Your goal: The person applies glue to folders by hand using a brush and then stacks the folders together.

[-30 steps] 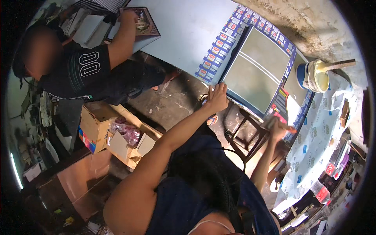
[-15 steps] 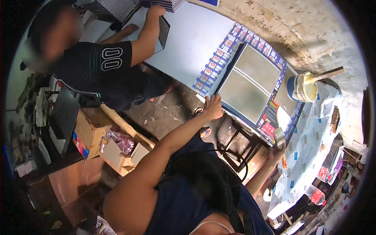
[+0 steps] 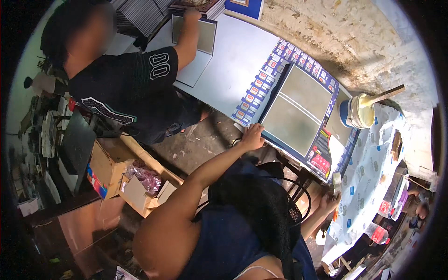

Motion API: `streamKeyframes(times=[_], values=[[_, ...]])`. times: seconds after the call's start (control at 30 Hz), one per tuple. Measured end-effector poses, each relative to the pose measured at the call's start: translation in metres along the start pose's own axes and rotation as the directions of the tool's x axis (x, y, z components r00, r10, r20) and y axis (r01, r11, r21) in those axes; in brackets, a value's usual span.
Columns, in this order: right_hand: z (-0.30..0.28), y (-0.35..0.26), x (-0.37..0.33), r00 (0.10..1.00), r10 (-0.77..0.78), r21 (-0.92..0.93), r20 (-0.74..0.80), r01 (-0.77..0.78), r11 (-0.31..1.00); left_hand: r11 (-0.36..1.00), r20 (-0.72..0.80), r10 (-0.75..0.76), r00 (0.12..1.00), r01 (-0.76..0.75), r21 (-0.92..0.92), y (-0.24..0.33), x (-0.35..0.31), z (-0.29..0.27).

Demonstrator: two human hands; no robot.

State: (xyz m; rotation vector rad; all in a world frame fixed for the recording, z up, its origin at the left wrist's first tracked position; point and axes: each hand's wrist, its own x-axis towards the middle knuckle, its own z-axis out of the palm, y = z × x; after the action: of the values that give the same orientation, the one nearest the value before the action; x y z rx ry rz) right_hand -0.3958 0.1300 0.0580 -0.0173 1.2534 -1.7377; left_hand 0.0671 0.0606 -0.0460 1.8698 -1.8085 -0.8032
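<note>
A dark-blue-edged cover sheet point(image 3: 275, 99) with two grey boards point(image 3: 308, 88) on it lies on the patterned sheets at the table's right end. At its near left corner, my left hand point(image 3: 253, 136) is closed over the edge, fingers bent and fingertips on the cover. Beyond the table's near right corner, my right hand point(image 3: 329, 203) grips a flat, pale-headed brush point(image 3: 336, 182), held upright and apart from the boards. A tub point(image 3: 358, 111) of cream-coloured paste, with a stick point(image 3: 385, 94) leaning in it, stands to the right of the boards.
Across the table point(image 3: 238, 46) at the left, a co-worker point(image 3: 126, 88) handles a grey panel point(image 3: 205, 37) near stacked boards point(image 3: 140, 16). Cardboard boxes point(image 3: 112, 163) sit on the floor at left. White printed sheeting point(image 3: 357, 191) covers a surface at right.
My right hand and the brush have drawn down, away from the table's corner. My left hand stays at the cover's edge, fingers more bent. The co-worker's panel has tilted to show its grey face.
</note>
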Motion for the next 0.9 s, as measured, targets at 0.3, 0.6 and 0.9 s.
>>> streamKeyframes(times=[0.3, 0.6, 0.9], values=[[0.004, 0.017, 0.057, 0.991, 0.126, -0.050, 0.037, -0.124, 0.991, 0.981, -0.385, -0.143, 0.912, 0.080, -0.175, -0.041, -0.038, -0.032], [0.042, 0.024, 0.070, 0.988, 0.157, -0.107, -0.005, -0.157, 0.982, 0.828, -0.206, -0.561, 0.802, 0.544, -0.139, -0.070, -0.110, -0.033], [0.028, 0.011, 0.059, 0.980, 0.197, -0.162, 0.033, -0.189, 0.969, 0.822, -0.209, -0.569, 0.795, 0.557, -0.121, -0.077, -0.125, -0.018]])
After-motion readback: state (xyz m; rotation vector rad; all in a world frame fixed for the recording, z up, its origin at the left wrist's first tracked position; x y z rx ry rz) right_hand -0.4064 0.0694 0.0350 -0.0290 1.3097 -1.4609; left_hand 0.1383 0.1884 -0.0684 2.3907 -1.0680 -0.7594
